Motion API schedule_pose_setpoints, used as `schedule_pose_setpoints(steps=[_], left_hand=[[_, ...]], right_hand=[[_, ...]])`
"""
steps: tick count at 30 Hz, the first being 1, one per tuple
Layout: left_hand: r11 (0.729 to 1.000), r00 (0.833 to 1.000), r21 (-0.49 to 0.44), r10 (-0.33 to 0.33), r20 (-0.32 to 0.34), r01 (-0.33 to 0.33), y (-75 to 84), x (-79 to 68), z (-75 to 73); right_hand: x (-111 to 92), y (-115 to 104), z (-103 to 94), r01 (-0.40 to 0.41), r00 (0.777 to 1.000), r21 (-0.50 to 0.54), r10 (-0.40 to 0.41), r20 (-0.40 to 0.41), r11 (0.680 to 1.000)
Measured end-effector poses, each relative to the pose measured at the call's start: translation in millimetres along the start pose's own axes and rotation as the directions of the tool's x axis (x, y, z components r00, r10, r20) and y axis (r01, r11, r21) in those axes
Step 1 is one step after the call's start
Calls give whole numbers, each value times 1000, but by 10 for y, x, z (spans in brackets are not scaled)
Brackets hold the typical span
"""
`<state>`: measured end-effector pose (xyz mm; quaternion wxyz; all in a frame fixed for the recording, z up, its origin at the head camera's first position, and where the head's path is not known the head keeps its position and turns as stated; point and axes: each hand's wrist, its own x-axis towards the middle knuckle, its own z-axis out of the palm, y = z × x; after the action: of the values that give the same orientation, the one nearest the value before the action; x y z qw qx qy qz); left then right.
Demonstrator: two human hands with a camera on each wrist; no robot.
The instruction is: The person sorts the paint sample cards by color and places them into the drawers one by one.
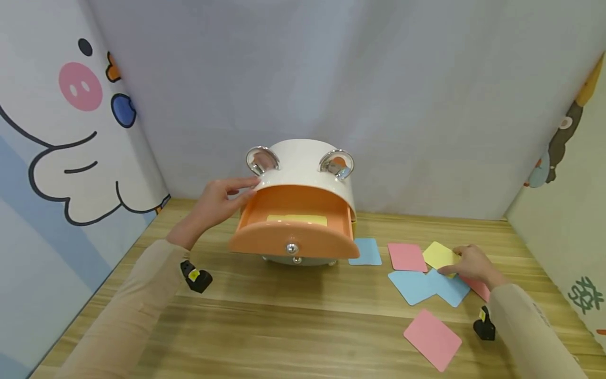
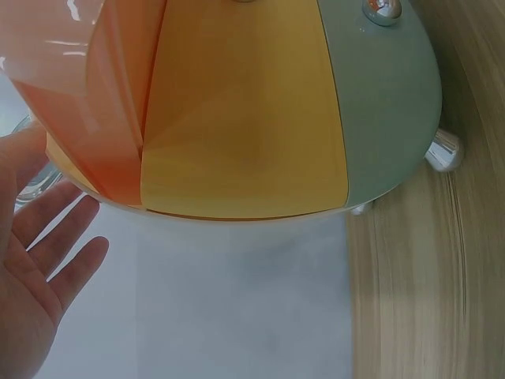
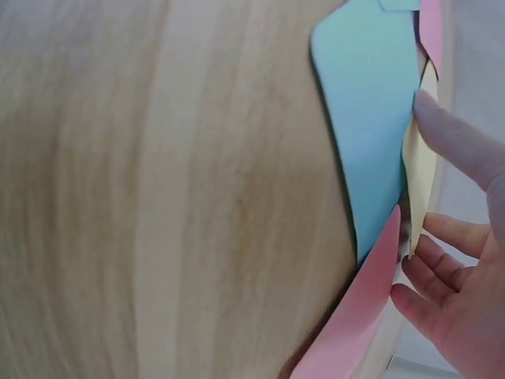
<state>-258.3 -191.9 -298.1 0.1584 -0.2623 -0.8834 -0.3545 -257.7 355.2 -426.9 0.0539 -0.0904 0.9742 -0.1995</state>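
Observation:
A white, rounded drawer box [image 1: 303, 163] with two shiny ears stands at the table's middle. Its orange top drawer [image 1: 260, 237] is pulled out, and a yellow card [image 1: 296, 219] lies inside. My left hand [image 1: 220, 202] rests on the box's upper left side by the ear, fingers fairly straight; in the left wrist view its fingers [image 2: 75, 272] are spread beside the rim. On the right, my right hand [image 1: 473, 263] pinches a yellow card [image 1: 439, 255] between thumb and fingers. The right wrist view shows that card [image 3: 422, 166] slightly bent, its edges against thumb and fingertips.
Around the right hand lie blue cards [image 1: 409, 287] and pink cards [image 1: 408, 257], some overlapping. Another pink card [image 1: 433, 339] lies nearer the front, and a blue card [image 1: 366, 251] beside the box. A grey-white curtain [image 1: 402, 105] hangs behind, with printed panels at both sides.

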Motion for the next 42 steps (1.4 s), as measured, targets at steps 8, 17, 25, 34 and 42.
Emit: schedule_pose_setpoints(steps=[8,17,25,34,42], left_hand=[[1000,1000,-4,-12,0,12,14,12,6],[1000,1000,-9,-19,6,19,13,14,17],[1000,1000,-5,-23,19,24,10,30,19],[1000,1000,-16,-7,15,7,19,22,14],[1000,1000,-9,-2,4,2,14,23,22]], right_hand=[[-33,3,-107,-83,997,209,79,25,974],[-54,77,-273,-77,990,504,5,142,861],[-133,113,-490,-40,992,488,-26,127,872],[-202,89,-854,-10,995,480,-37,88,877],[-179,-281,-1065,9,994,541,-67,88,841]])
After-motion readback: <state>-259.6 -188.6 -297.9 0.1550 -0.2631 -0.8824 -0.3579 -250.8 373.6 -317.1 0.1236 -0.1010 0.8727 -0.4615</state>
